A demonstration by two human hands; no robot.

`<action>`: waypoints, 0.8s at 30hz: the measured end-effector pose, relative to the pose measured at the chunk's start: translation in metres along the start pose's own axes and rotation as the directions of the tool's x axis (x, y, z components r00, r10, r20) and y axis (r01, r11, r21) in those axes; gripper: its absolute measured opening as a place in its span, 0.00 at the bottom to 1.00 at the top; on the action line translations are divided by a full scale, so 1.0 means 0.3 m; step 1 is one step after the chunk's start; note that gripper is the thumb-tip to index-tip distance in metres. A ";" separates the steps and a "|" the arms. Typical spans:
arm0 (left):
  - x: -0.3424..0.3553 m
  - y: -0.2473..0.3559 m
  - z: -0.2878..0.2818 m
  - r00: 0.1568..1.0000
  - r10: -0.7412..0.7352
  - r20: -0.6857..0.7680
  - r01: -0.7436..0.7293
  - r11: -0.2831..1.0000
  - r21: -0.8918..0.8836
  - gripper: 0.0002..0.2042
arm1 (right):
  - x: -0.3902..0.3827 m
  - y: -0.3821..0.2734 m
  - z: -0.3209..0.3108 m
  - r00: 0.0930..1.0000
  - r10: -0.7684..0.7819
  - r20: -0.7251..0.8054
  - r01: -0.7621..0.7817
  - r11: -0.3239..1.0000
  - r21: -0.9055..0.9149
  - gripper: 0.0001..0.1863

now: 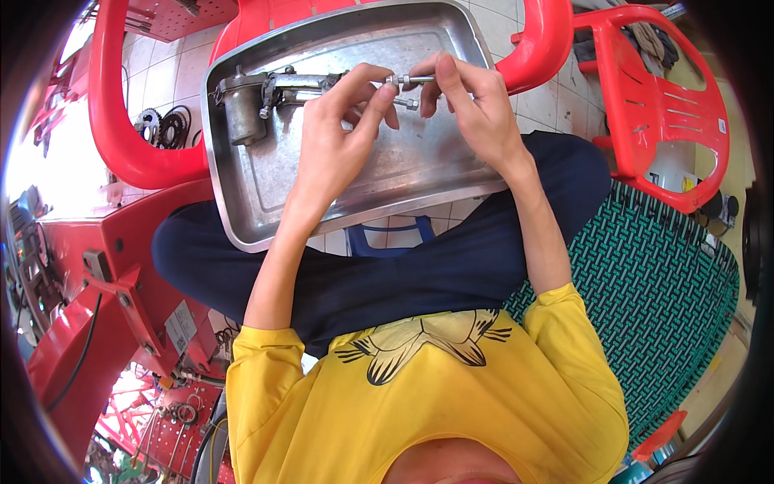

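Both your hands are narrowed around one small bolt (pixel 416 80), raised over the far half of the tray (pixel 387 181), right of its middle. Your left hand (pixel 337 125) pinches its left end between thumb and fingers; your right hand (pixel 481 109) grips its right end. Just beneath your fingers, a rod (pixel 411 104) with a hex end points toward the tray's right edge. Near the far left corner lies a metal cylinder (pixel 243 113), with a linkage (pixel 302 84) beside it reaching toward your left hand. The tray's near edge sits above your legs (pixel 403 282).
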State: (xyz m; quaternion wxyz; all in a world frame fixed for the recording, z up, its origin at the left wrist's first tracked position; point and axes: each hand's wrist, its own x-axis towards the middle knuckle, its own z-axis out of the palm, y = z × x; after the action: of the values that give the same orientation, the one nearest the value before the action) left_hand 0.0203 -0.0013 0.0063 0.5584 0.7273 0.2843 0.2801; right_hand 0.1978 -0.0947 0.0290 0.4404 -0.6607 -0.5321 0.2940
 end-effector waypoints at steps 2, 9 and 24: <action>0.000 -0.002 -0.001 1.000 0.010 0.001 -0.010 1.000 0.026 0.08 | 0.001 -0.014 0.020 0.999 0.019 -0.043 -0.016 0.997 0.069 0.26; -0.003 0.012 -0.006 0.999 -0.030 0.030 0.029 0.999 0.035 0.09 | -0.003 -0.006 0.009 0.999 0.042 0.035 -0.043 0.998 0.040 0.29; -0.002 0.006 0.001 1.000 0.004 0.014 -0.005 1.000 0.030 0.07 | 0.002 0.004 0.009 0.999 0.007 0.042 -0.008 1.000 0.019 0.29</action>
State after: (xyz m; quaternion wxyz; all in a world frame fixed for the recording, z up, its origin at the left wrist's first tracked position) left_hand 0.0202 -0.0024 0.0079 0.5488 0.7381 0.2830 0.2719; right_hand 0.1962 -0.0936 0.0269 0.4342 -0.6522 -0.5359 0.3145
